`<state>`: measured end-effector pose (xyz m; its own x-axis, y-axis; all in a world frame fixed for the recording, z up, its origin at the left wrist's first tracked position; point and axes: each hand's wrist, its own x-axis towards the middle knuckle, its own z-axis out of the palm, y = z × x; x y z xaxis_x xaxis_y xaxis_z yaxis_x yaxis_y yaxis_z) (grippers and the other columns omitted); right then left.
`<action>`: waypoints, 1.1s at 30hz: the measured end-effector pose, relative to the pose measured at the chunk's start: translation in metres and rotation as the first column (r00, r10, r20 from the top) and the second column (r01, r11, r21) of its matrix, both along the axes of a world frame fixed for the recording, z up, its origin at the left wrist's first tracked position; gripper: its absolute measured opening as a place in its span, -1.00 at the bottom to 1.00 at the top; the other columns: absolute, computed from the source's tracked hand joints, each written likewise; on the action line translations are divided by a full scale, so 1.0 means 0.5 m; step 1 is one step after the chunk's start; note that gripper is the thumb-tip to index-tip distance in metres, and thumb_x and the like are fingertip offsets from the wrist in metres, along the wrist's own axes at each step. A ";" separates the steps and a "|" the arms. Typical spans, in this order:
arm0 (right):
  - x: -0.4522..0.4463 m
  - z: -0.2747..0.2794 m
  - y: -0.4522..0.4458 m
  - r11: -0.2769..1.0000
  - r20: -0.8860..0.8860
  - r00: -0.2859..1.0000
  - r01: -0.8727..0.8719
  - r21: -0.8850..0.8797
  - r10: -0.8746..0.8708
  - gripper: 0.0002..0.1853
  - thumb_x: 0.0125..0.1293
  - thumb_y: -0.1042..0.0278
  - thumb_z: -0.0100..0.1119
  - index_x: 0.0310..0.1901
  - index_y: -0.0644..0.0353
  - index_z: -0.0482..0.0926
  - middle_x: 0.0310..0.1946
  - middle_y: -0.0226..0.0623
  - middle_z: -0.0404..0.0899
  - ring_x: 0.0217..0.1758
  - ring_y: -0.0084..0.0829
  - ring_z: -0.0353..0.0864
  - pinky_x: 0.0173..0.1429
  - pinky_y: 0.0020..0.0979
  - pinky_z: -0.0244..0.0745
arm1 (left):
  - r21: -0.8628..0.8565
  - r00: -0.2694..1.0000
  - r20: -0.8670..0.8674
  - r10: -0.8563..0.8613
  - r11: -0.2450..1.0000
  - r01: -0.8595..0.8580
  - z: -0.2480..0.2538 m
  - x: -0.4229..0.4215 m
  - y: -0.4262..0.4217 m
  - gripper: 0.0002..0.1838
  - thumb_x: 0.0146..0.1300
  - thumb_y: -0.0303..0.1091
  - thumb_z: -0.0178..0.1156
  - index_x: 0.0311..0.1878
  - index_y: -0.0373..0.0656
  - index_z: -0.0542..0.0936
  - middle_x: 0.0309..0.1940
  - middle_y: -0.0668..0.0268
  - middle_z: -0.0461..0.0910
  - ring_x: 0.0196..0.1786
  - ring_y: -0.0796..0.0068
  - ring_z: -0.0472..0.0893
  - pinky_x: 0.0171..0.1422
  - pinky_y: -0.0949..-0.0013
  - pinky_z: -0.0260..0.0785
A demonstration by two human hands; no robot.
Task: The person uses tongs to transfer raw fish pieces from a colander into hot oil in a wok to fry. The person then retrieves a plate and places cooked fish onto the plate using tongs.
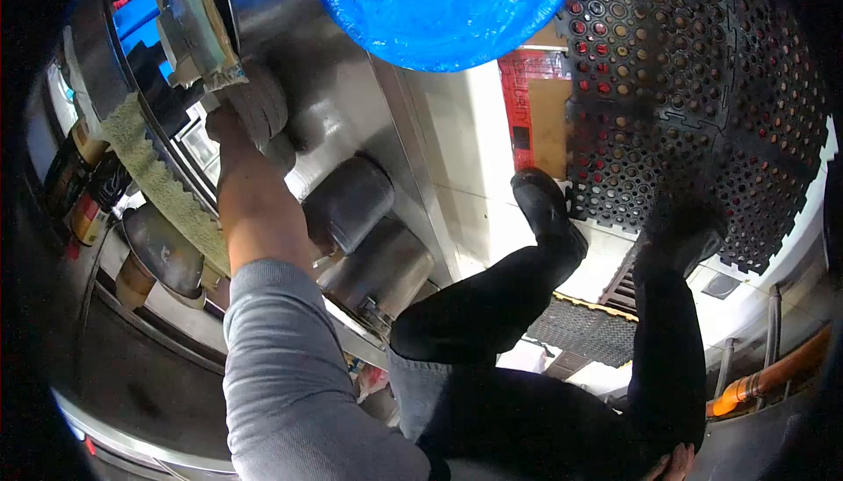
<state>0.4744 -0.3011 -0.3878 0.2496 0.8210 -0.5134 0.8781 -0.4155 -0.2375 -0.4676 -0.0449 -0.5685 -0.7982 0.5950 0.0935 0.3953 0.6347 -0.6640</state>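
Observation:
My left arm, in a grey sleeve, reaches up and forward to a metal shelf. At its end, my left hand [226, 125] looks closed beside a stack of grey rounded pieces [256, 102]. Its fingertips are hidden, so I cannot make out what they hold. Just above it hangs the worn, taped edge of a box-like piece [200, 25]. Two dark metal containers [349, 200] lie on the shelf to the right of my forearm. My right hand [676, 463] shows only in part at the bottom edge, its fingers stretched out against my dark trousers.
A large blue plastic-covered tub [443, 7] stands ahead. Black perforated rubber mats [650, 86] cover part of the white tiled floor, with a red-taped cardboard piece [536, 108] beside them. An orange pipe [773, 371] runs at the right. A metal pot [162, 248] stands at left.

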 end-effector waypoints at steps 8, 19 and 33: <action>0.028 -0.002 -0.023 0.997 -0.045 0.999 -0.012 0.070 0.015 -0.78 0.32 0.46 0.22 -0.12 0.45 0.66 -0.11 0.03 0.66 0.02 0.07 0.60 0.20 0.01 0.44 | -0.537 0.905 -0.246 -0.347 0.826 0.170 0.040 -0.076 -0.056 -0.68 0.32 0.03 0.14 0.02 0.12 0.61 -0.27 0.21 0.71 -0.22 0.21 0.72 -0.32 0.18 0.55; 0.048 0.006 -0.039 0.998 -0.107 0.994 0.027 0.053 -0.021 -0.76 0.37 0.38 0.19 -0.11 0.41 0.67 -0.10 0.04 0.66 0.04 0.08 0.59 0.23 0.04 0.42 | -0.084 0.854 -0.340 -0.394 0.917 0.389 -0.080 0.159 -0.113 -0.57 0.21 0.00 0.21 -0.05 -0.16 0.63 -0.18 0.08 0.67 -0.08 0.13 0.68 -0.02 0.09 0.53; 0.052 0.049 -0.212 0.991 -0.233 0.964 0.112 -0.067 -0.125 -0.79 0.27 0.47 0.13 -0.11 0.34 0.63 -0.17 0.00 0.65 -0.07 0.00 0.61 0.11 -0.14 0.47 | 0.399 0.843 0.537 -0.038 0.892 -0.213 0.072 0.903 -0.101 -0.74 0.07 -0.28 0.22 -0.21 -0.21 0.55 -0.25 -0.04 0.65 -0.14 -0.09 0.66 0.01 0.01 0.50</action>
